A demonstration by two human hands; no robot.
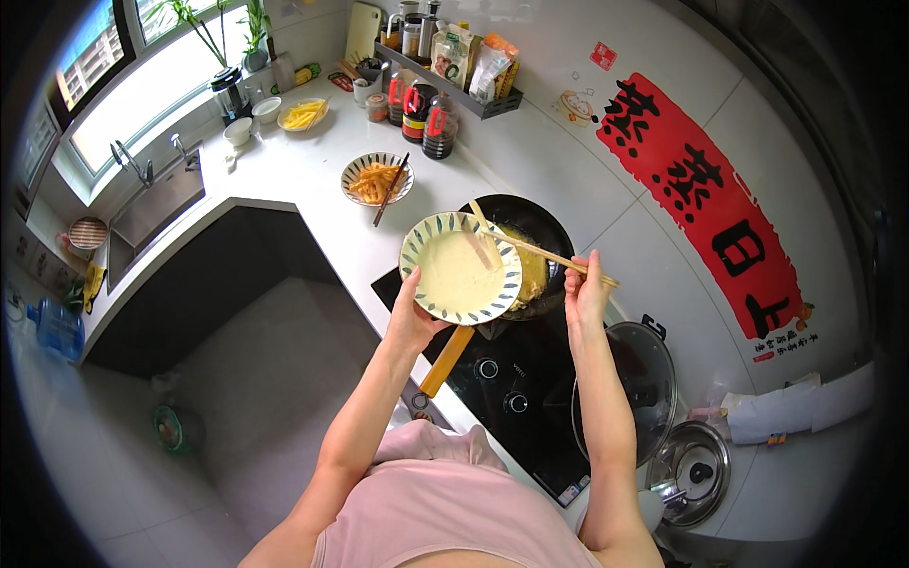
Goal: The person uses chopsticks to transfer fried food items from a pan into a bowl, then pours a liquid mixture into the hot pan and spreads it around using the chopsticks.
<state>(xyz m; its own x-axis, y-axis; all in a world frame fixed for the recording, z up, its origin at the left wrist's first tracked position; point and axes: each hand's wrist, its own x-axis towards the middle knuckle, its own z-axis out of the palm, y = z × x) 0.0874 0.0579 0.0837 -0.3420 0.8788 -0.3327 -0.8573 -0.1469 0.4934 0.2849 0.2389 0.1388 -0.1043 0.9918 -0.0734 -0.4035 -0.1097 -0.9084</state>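
Observation:
My left hand (pixel 410 319) grips the rim of a shallow white bowl (pixel 461 313) with dark leaf-like marks. Pale batter (pixel 451 273) covers its inside, and it is held partly over a black wok (pixel 557 226). My right hand (pixel 588 295) holds wooden chopsticks (pixel 543 252), whose tips meet a pale strip of food (pixel 479 214) at the bowl's right side. Yellow oil with bits of food (pixel 531 280) shows in the wok; the bowl hides the rest. The wok's wooden handle (pixel 447 362) points towards me from the black cooktop (pixel 483 397).
Fried strips fill a patterned bowl (pixel 346 186) with dark chopsticks (pixel 391 190) across it. Farther back is a plate of pale yellow strips (pixel 304 126). Sauce bottles (pixel 440 131) stand below a wall rack (pixel 497 108). A glass lid (pixel 635 383) leans beside my right forearm.

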